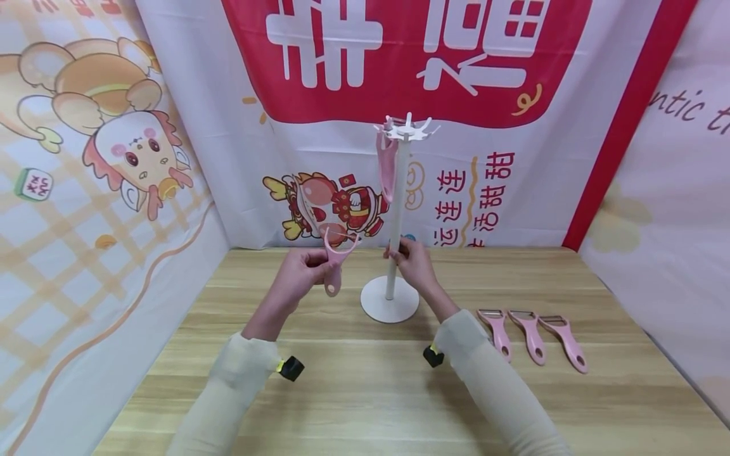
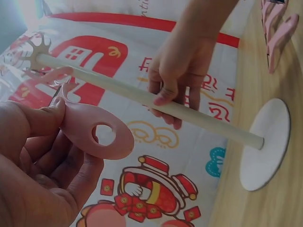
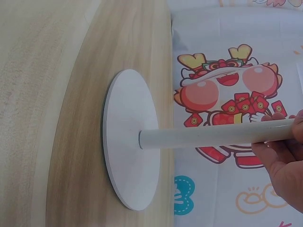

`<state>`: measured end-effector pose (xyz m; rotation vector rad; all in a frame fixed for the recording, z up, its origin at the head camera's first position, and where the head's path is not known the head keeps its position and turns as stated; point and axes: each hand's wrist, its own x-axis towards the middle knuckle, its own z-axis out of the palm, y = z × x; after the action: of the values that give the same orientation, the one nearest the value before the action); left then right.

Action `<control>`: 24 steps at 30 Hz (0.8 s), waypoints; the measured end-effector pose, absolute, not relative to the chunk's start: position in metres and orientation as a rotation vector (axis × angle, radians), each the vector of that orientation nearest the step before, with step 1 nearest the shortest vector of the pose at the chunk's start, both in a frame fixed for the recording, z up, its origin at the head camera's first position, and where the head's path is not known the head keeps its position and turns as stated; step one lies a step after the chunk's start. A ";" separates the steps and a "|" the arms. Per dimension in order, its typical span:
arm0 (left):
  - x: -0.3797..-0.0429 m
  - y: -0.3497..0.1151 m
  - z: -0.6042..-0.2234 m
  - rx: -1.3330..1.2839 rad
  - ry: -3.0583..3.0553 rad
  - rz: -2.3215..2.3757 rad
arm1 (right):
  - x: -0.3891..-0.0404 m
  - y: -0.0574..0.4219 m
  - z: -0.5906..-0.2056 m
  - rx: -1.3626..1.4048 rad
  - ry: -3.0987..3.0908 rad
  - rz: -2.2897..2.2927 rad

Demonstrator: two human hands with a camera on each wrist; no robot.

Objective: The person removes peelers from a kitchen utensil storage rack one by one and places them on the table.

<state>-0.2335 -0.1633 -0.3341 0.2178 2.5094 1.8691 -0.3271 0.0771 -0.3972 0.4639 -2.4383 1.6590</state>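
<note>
My left hand (image 1: 299, 269) pinches a pink Y-shaped peeler (image 1: 333, 280) by its handle, blade end up, to the left of a white hanging stand (image 1: 402, 202). In the left wrist view, the holed end of this peeler (image 2: 85, 118) points away from the thumb. Thumb and fingers of my right hand (image 1: 415, 263) grip the lower half of the stand's pole. The stand is upright, its round base (image 1: 375, 308) on the table. From the hooks at its top left hangs a pink peeler (image 1: 386, 168).
Three pink peelers lie side by side at the table's right: a left one (image 1: 499, 334), a middle one (image 1: 531, 335) and a right one (image 1: 568, 342). Printed cloth (image 1: 319, 145) hangs behind and along both sides of the wooden table (image 1: 353, 392).
</note>
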 end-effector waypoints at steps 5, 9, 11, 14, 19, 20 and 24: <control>-0.231 -0.171 -0.352 0.174 2.494 1.842 | -0.327 0.077 -0.397 0.451 -2.443 1.658; -0.229 -0.177 -0.372 0.142 2.484 1.806 | -0.327 0.077 -0.398 0.451 -2.447 1.652; -0.229 -0.179 -0.381 0.116 2.490 1.790 | -0.327 0.077 -0.398 0.457 -2.447 1.649; -0.229 -0.180 -0.395 0.078 2.514 1.755 | -0.327 0.077 -0.399 0.463 -2.442 1.649; -0.227 -0.180 -0.417 0.043 2.578 1.661 | -0.326 0.077 -0.399 0.458 -2.436 1.647; -0.227 -0.180 -0.421 0.044 2.587 1.646 | -0.326 0.077 -0.398 0.457 -2.437 1.645; -0.227 -0.180 -0.435 0.064 2.631 1.596 | -0.325 0.078 -0.398 0.453 -2.437 1.636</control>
<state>-0.2273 -0.1804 -0.4350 0.0638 2.6309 1.5961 -0.3252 0.0777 -0.3981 0.4532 -2.4372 1.6364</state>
